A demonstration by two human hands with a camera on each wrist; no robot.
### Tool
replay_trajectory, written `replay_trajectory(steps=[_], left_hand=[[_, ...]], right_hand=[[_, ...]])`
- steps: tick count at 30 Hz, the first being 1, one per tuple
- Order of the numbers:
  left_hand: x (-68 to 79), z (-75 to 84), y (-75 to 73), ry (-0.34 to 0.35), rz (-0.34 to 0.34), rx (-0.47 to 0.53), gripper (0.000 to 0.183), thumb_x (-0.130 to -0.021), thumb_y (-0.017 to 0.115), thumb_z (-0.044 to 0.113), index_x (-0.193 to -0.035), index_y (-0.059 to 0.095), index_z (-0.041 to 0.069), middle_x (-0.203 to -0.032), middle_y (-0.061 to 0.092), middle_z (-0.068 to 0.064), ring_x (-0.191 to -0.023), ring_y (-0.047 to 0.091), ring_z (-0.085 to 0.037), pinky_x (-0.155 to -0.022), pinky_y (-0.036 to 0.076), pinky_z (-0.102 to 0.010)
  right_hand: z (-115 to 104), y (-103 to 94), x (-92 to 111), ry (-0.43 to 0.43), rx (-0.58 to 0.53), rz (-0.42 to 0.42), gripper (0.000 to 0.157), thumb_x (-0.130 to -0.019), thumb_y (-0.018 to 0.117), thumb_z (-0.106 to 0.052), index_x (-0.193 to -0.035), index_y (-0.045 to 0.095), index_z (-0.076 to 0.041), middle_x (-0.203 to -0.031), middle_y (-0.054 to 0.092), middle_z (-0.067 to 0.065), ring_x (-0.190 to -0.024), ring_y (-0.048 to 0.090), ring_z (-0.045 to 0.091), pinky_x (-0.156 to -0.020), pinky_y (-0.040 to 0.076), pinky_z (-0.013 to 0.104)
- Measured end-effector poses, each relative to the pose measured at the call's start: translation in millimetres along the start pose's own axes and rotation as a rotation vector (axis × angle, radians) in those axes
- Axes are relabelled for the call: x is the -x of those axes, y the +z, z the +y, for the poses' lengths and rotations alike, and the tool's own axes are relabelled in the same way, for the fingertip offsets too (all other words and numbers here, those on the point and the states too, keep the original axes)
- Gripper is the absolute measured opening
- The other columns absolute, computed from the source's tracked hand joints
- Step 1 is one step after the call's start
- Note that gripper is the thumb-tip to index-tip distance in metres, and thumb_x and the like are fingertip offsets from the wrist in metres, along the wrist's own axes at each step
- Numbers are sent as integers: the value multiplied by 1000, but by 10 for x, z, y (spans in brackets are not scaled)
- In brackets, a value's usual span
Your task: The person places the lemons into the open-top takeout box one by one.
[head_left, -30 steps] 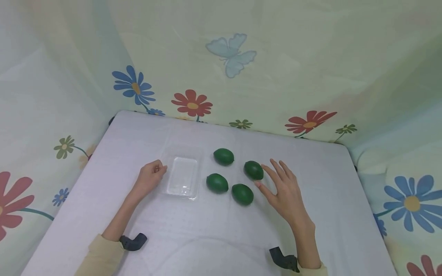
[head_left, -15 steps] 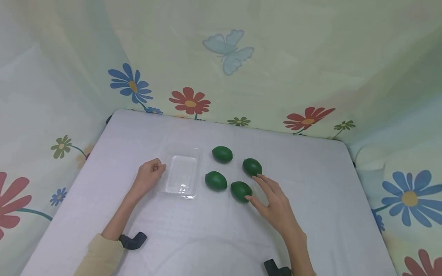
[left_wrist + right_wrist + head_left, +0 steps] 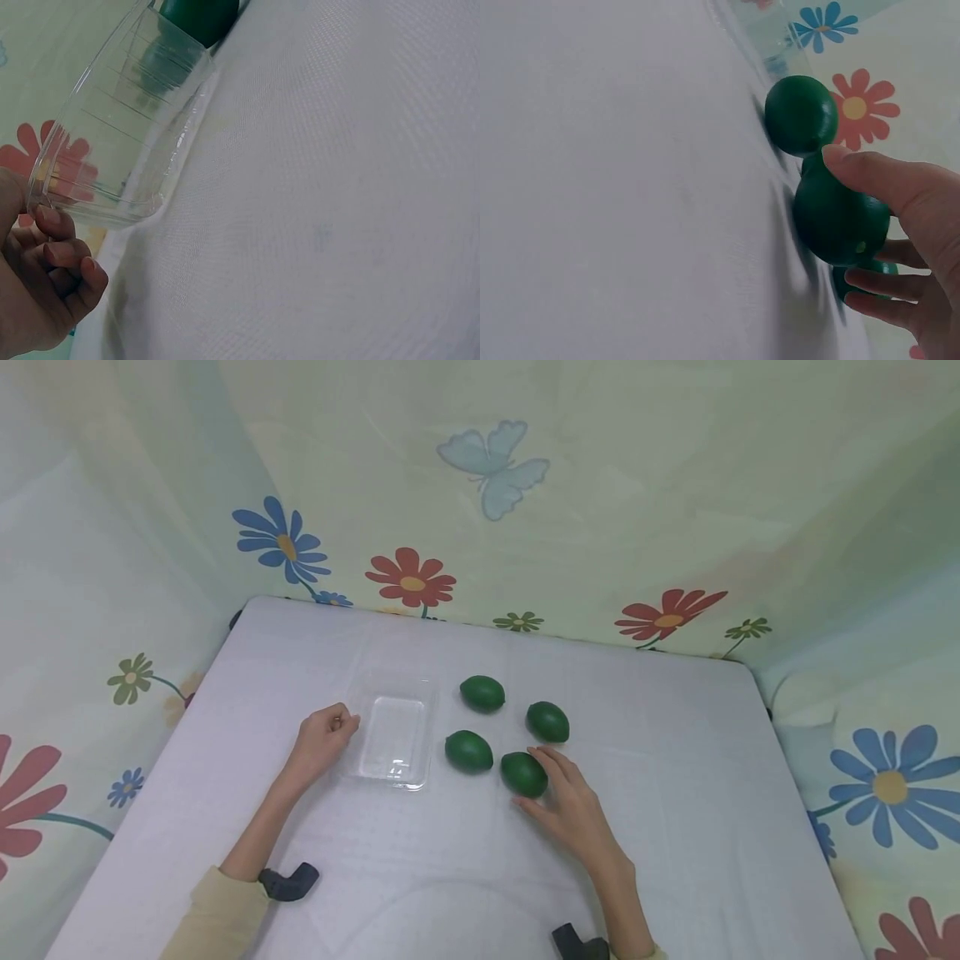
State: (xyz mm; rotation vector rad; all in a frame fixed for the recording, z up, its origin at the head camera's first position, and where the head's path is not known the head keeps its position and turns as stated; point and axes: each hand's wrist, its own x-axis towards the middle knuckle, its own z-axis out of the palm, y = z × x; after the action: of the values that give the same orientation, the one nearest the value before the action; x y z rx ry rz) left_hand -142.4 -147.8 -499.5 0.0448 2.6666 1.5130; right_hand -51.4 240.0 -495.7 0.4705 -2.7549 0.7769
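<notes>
My left hand (image 3: 324,742) pinches the near-left rim of a clear plastic container (image 3: 397,735) between thumb and finger. In the left wrist view the container's thin wall (image 3: 112,142) rises from the thumb, with the other fingers curled below. My right hand (image 3: 570,810) reaches round the nearest green lime (image 3: 523,775), thumb on the near side and fingers on the far side. The right wrist view shows the thumb laid over this lime (image 3: 840,217). More limes lie close by: one to its left (image 3: 468,752), one behind (image 3: 548,722) and one farther back (image 3: 482,693).
A white cloth covers the table (image 3: 675,777). Its far edge meets a hanging curtain (image 3: 600,510) printed with flowers and a butterfly. Black wrist mounts (image 3: 290,882) stick out from the forearms.
My right hand has moved left and toward me, from the back-right lime to the nearest one, its fingers now either side of it. The left hand keeps its hold on the container.
</notes>
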Motion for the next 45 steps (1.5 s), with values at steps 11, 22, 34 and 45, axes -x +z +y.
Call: replay_trajectory(steps=[11, 22, 34, 45], left_hand=[[-2, 7, 5, -1, 8, 5, 28, -101, 59, 16, -76, 53, 7, -53, 39, 8, -53, 36, -11, -49, 32, -24], [-9, 4, -6, 10, 13, 6, 28, -101, 59, 15, -76, 51, 7, -54, 38, 8, -53, 35, -11, -50, 31, -24], [-8, 14, 0, 1, 12, 7, 28, -100, 60, 16, -75, 52, 7, -53, 38, 9, -53, 36, -12, -49, 31, -24], [-11, -3, -8, 6, 16, 6, 29, -100, 60, 16, -74, 51, 8, -53, 38, 9, -53, 36, -12, -50, 32, -25]], right_hand=[[-9, 120, -62, -41, 11, 24, 74, -77, 92, -22, -141, 57, -9, -136, 61, 18, -123, 63, 37, -98, 54, 51], [-36, 127, -65, -25, -1, 21, 70, -79, 90, -20, -141, 58, -12, -132, 64, 14, -118, 66, 35, -96, 55, 51], [-39, 145, -73, -36, -5, 40, 66, -79, 90, -19, -138, 60, -12, -130, 65, 14, -116, 67, 35, -94, 56, 51], [-105, 108, -150, -116, 1, 89, 68, -78, 91, -18, -138, 60, -10, -131, 65, 16, -118, 65, 34, -96, 55, 49]])
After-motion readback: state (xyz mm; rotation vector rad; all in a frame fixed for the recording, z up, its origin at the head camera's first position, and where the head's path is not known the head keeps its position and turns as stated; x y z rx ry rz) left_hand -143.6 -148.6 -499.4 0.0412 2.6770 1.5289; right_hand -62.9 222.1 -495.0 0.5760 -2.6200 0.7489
